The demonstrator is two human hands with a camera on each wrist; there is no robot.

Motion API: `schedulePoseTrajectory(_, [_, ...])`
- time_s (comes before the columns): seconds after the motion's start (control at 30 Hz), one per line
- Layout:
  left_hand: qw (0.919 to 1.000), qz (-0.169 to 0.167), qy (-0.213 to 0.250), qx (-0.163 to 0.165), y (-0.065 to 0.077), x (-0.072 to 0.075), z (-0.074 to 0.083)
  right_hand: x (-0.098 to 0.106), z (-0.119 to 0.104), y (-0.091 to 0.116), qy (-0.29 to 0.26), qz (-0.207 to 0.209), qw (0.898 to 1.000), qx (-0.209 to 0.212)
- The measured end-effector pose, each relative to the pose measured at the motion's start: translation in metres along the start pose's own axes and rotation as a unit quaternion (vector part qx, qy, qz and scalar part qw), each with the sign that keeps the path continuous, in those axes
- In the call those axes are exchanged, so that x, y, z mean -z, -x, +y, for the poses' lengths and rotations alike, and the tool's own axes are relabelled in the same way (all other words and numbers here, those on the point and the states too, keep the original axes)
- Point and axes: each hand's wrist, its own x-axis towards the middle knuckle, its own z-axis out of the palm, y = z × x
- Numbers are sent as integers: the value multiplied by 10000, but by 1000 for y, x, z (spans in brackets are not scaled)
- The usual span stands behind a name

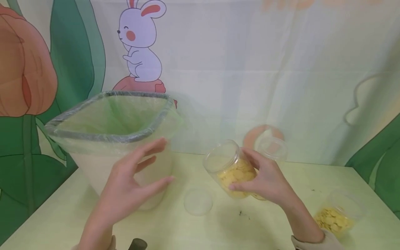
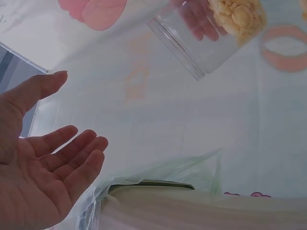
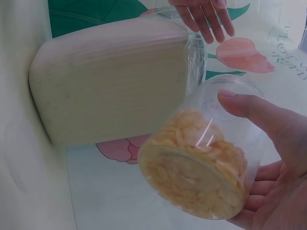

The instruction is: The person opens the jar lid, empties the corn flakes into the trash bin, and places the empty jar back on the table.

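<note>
My right hand grips a clear plastic jar partly filled with yellow, chip-like flakes. The jar is lidless and tilted, its mouth facing up and to the left. In the right wrist view the flakes lie toward the jar's base, and the thumb and fingers hold its side. My left hand is in the air in front of the bin, its fingers spread and loosely bent around nothing. A round clear lid lies flat on the table between the hands.
A pale bin with a clear green-tinted liner stands at the left. Behind the held jar is another clear jar, partly hidden. A further jar of flakes is at the right. The tip of a dark object shows at the bottom edge.
</note>
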Motion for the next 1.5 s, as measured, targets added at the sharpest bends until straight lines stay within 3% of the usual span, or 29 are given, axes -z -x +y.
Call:
schedulePoseTrajectory(0.17, [9996,251,-55,-69,1,8,1,-2,-6,-5,20,6,10000,24])
schedulePoseTrajectory(0.53, [9968,716,-276,211,5,26,-2,-5,-14,-15,-24,33,9998,171])
schedulePoseTrajectory(0.73, [9949,931,-382,76,7,38,-3,-6,-20,-20,-81,12,9996,253])
schedulePoseTrajectory(1.03, [9868,1400,-543,603,14,60,-5,-9,-32,-29,-94,17,9998,202])
schedulePoseTrajectory(1.23, [9734,1864,-630,1176,16,73,-9,-10,-39,-34,-149,17,9994,296])
schedulePoseTrajectory(1.33, [9619,2105,-953,1461,15,79,-11,-9,-43,-36,-205,27,9994,280])
schedulePoseTrajectory(1.5, [9460,2536,-855,1831,12,90,-20,-9,-50,-40,-273,41,9993,233])
